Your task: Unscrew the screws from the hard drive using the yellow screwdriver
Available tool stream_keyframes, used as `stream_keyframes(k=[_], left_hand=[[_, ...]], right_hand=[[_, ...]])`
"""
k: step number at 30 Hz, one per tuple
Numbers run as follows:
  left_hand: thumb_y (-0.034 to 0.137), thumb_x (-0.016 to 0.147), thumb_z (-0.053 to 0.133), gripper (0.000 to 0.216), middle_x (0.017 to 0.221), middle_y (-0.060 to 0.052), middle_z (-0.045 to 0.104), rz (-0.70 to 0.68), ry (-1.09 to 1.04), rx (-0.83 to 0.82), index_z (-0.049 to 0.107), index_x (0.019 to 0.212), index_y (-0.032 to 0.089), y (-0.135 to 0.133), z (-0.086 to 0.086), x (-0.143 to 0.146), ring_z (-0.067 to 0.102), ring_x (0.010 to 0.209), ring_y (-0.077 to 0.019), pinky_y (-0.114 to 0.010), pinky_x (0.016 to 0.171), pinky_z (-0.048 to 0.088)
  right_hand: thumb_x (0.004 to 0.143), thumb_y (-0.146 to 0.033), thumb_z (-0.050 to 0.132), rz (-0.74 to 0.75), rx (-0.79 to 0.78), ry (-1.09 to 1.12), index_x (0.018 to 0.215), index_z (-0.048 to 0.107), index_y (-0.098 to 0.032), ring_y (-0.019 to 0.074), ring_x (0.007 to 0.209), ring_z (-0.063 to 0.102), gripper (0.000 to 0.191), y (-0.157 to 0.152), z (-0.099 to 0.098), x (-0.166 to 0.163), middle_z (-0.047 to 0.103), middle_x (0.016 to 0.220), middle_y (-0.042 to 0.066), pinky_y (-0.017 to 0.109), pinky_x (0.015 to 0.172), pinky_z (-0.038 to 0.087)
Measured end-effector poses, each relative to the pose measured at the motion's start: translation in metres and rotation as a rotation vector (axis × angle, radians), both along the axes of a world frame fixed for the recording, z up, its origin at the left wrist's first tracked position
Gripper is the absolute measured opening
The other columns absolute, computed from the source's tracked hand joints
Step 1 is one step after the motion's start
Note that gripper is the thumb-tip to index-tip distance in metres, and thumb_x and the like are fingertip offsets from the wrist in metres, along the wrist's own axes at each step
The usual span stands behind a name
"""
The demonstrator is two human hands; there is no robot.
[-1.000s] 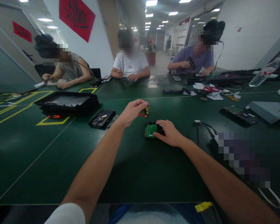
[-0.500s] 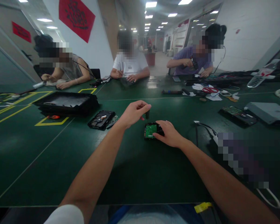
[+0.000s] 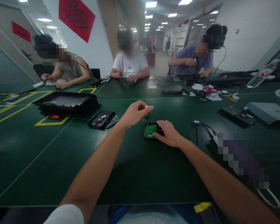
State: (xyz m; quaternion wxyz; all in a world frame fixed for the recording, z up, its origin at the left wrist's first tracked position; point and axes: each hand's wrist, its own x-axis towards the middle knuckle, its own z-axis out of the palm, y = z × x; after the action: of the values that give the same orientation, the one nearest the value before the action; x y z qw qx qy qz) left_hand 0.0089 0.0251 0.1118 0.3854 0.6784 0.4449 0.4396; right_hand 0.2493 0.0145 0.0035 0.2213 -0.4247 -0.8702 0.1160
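A black hard drive with a green circuit board (image 3: 150, 130) lies on the table in front of me. My right hand (image 3: 167, 133) grips its right side, thumb near the board and fingers along the far edge, hiding that part of the drive. Above the drive's far edge, my left hand (image 3: 137, 113) pinches a short screwdriver (image 3: 147, 116) with a yellow and dark handle, held upright. The screwdriver's tip is too small to make out, so I cannot tell whether it touches the drive.
Left of my hands lie another opened drive (image 3: 101, 119), a loose circuit board (image 3: 114, 120) and a black tray (image 3: 66, 102). To the right are a third drive (image 3: 238, 115), a grey box (image 3: 269, 112) and a cable (image 3: 206, 127). Several people sit across the table.
The left thumb and fingers have shifted slightly on the screwdriver, and yellow now shows on its handle. My right hand and the hard drive have stayed in place.
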Motion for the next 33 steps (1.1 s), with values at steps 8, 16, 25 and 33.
stream_keyframes(k=[8,16,25,33], left_hand=[[0.054,0.093,0.072,0.036,0.094,-0.007,0.070,-0.133,-0.189,-0.127,0.068,0.096,0.018,0.005,-0.003,-0.004,0.067,0.082,-0.0184,-0.024,0.058,0.055],[0.048,0.096,0.067,0.033,0.104,-0.011,0.073,-0.218,-0.315,-0.194,0.071,0.110,0.018,0.008,-0.005,-0.004,0.070,0.098,-0.0223,-0.029,0.070,0.059],[0.047,0.094,0.069,0.033,0.112,-0.015,0.074,-0.191,-0.320,-0.205,0.071,0.099,0.015,0.007,-0.003,-0.005,0.071,0.102,-0.0251,-0.030,0.068,0.060],[0.046,0.088,0.080,0.034,0.095,-0.007,0.071,-0.185,-0.216,-0.143,0.069,0.103,0.018,-0.003,0.003,0.002,0.068,0.086,-0.0183,-0.025,0.063,0.058]], right_hand=[[0.098,-0.065,0.060,0.010,0.023,0.015,0.152,0.053,-0.021,0.0382,0.143,0.054,0.070,0.000,-0.001,0.001,0.061,0.150,0.018,0.066,0.125,0.030],[0.098,-0.065,0.061,0.009,0.036,-0.005,0.147,0.055,-0.019,0.0384,0.139,0.057,0.068,0.000,0.001,-0.001,0.063,0.147,0.019,0.063,0.124,0.033],[0.098,-0.067,0.059,0.008,0.035,0.005,0.149,0.054,-0.019,0.0376,0.142,0.054,0.070,0.002,-0.005,0.002,0.061,0.149,0.018,0.063,0.125,0.032],[0.098,-0.065,0.060,0.006,0.033,0.009,0.150,0.054,-0.021,0.0379,0.141,0.055,0.069,0.001,-0.003,0.000,0.062,0.149,0.017,0.065,0.125,0.032]])
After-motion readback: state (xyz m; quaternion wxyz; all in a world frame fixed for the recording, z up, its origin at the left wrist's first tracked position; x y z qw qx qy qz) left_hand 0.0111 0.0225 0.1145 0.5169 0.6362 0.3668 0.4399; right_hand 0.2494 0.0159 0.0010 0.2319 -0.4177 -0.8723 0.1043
